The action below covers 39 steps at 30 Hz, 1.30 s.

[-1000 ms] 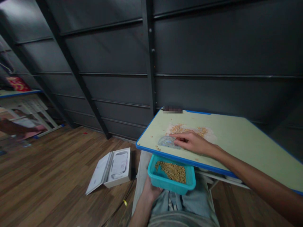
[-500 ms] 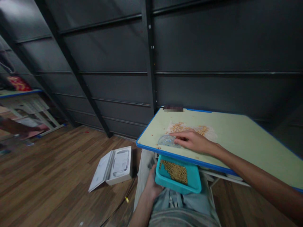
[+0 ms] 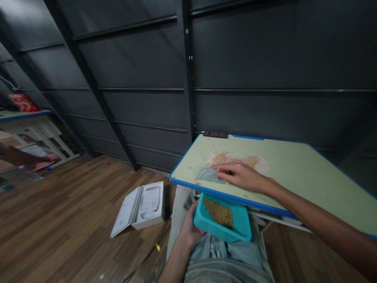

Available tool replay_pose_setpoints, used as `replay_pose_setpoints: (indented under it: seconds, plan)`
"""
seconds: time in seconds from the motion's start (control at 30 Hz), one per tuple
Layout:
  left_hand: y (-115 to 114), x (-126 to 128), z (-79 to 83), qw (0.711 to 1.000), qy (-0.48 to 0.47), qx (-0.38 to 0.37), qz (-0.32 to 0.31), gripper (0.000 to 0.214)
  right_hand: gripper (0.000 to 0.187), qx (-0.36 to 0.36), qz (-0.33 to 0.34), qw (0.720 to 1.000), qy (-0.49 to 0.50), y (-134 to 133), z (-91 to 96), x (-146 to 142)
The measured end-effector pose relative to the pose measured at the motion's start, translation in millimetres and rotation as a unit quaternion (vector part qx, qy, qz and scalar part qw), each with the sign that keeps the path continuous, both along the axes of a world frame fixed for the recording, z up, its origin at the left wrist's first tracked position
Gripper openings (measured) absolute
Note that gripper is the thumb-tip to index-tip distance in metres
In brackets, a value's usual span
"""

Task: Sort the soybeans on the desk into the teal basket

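Observation:
My right hand [image 3: 240,175] rests over the pale green table [image 3: 288,169], its fingers closed on a clear protractor [image 3: 207,175] that lies near the front edge. Just beyond the protractor, yellow-orange kernels or beans [image 3: 222,158] are spread over a pale, whitish patch. Below the table edge, my left hand [image 3: 191,228] grips the left side of a teal plastic tray [image 3: 241,224] above my lap. Inside the tray is a heap of small tan beans [image 3: 219,214]. Some of my left fingers are hidden behind and under the tray.
An open white box [image 3: 151,206] sits on the wooden floor to the left, with a dark cable [image 3: 147,257] near it. A dark flat object [image 3: 215,134] lies at the table's back edge, by the dark metal wall. Another table [image 3: 29,114] and part of a person [image 3: 26,157] are far left.
The teal tray has shifted slightly to the right with my left hand, and its beans lie a little differently. My right hand and the protractor look nearly still.

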<state>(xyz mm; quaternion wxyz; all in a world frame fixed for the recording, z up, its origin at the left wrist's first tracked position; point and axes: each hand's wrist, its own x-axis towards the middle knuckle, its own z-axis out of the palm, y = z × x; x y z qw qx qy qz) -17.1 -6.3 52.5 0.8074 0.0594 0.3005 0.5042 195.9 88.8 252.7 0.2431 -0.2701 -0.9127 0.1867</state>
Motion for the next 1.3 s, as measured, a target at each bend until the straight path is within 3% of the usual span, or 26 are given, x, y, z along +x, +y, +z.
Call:
replay_pose_setpoints:
  seconds: [0.33,0.73,1.07,1.3]
  plan:
    - [-12.3,-3.5,19.5,0.998,-0.022,0.005,0.051,0.038,0.039,0.018,0.001,1.000,-0.003,2.1,-2.1,0.8]
    - [-9.3,-17.9,-5.1,0.985,-0.042,-0.014,0.164,0.050,0.038,0.015,0.001,1.000,0.004,4.0,-7.1,-6.1]
    - [-7.0,-19.8,-13.8,0.981,-0.067,-0.012,0.184,0.054,0.038,-0.015,0.035,0.999,0.003,-1.9,-4.4,-3.9]
    - [-8.0,-17.6,-6.0,0.984,-0.057,-0.007,0.168,0.054,0.039,-0.070,0.055,0.996,0.027,-3.2,-4.8,-2.8]
